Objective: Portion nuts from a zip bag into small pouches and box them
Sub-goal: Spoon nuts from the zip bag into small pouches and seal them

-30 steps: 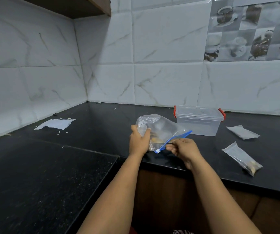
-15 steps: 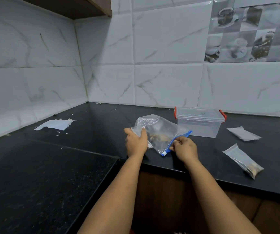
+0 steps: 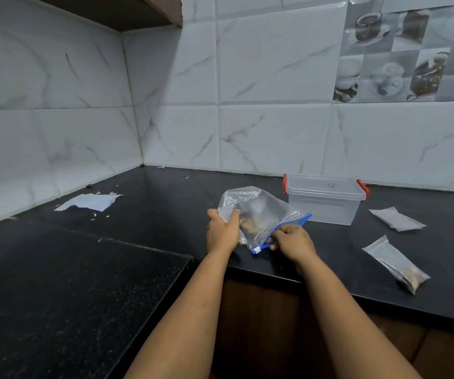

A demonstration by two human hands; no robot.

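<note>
A clear zip bag (image 3: 258,212) with a blue zip strip and a few brown nuts inside lies on the black counter (image 3: 143,214) near its front edge. My left hand (image 3: 221,231) grips the bag's left side. My right hand (image 3: 293,240) pinches the blue zip strip near its lower end. Behind the bag stands a clear plastic box (image 3: 325,198) with red clips and its lid on. To the right lie a small pouch (image 3: 395,263) with nuts at its near end and a flat pale pouch (image 3: 397,219).
A torn white paper (image 3: 89,201) with crumbs lies at the back left by the tiled wall. The counter turns a corner at the left, with a lower section (image 3: 70,291) in front. A wooden cabinet front shows below the counter edge.
The bag has shifted a little as both hands adjusted their hold. My right hand has slid along the zip strip toward its lower end.
</note>
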